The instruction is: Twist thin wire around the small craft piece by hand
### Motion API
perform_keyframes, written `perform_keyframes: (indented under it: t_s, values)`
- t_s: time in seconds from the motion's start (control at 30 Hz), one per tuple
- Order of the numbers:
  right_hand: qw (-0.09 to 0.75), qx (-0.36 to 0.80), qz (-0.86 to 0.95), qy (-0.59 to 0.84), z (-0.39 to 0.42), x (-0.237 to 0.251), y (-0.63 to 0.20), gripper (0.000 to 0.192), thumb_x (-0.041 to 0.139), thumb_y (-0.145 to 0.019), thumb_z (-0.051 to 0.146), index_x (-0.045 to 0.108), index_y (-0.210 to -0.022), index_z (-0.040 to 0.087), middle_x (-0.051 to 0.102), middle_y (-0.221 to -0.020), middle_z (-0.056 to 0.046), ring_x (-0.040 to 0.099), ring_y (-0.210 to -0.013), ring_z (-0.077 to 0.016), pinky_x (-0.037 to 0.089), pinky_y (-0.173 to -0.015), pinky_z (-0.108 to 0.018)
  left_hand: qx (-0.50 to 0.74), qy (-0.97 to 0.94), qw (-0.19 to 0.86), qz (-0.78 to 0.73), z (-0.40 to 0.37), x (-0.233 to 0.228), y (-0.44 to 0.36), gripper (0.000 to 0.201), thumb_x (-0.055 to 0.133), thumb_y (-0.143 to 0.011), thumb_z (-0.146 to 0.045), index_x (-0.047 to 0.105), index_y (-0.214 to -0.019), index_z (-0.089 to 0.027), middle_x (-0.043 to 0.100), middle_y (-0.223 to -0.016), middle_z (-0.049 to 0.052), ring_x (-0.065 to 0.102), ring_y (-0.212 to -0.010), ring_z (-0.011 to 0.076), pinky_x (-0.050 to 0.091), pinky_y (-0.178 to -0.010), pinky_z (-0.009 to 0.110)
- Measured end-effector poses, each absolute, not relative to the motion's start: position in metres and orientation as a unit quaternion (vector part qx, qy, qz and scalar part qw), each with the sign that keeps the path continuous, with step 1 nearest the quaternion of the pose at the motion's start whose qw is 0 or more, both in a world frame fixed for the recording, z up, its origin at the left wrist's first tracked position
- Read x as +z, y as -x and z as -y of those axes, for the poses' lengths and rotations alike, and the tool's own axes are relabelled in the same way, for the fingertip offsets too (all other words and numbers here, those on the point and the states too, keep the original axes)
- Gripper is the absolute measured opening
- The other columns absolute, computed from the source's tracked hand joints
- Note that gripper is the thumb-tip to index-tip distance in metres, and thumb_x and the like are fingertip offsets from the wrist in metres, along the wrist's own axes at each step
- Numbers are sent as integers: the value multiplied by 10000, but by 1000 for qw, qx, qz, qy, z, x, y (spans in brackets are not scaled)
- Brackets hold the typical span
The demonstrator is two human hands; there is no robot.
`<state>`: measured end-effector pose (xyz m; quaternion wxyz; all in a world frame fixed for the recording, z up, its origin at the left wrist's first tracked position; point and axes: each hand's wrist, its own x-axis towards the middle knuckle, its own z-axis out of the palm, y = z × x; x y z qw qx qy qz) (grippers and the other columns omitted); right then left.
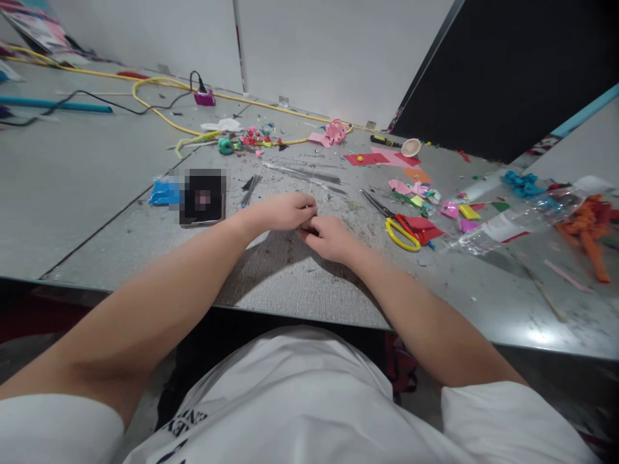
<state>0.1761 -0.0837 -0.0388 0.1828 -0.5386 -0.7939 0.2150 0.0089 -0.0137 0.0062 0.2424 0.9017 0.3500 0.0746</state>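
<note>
My left hand and my right hand meet over the grey table, fingertips pressed together. Both sets of fingers are curled around something small between them that I cannot make out. Thin dark strips lie on the table just beyond my hands. A pair of yellow-handled scissors lies to the right of my right hand, beside a folded red paper.
A phone and a blue packet lie left of my hands. Coloured paper scraps, a clear plastic bag and orange pieces fill the right side. A yellow cable crosses the back.
</note>
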Motion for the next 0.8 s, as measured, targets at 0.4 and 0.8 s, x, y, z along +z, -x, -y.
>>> perform_keyframes:
  t_s: [0.4,0.8]
  values:
    - [205,232,784,538,83,-40,-176,226,569,-997,260,584,-777,209,640,-768,-28,522,-715,-171,348,-702,-320,135,-848,316,-403,8,4,-8,244,522,-993,-362,719,-985,-219,702,-741,34,662,-704,194,489,-652,313]
    - [212,236,780,539,83,-41,-176,236,560,-994,273,557,-766,213,632,-770,-30,531,-738,-180,355,-719,-325,181,-840,339,-383,1,-5,-8,207,625,-961,-391,681,-852,-224,680,-715,31,621,-683,192,417,-643,335]
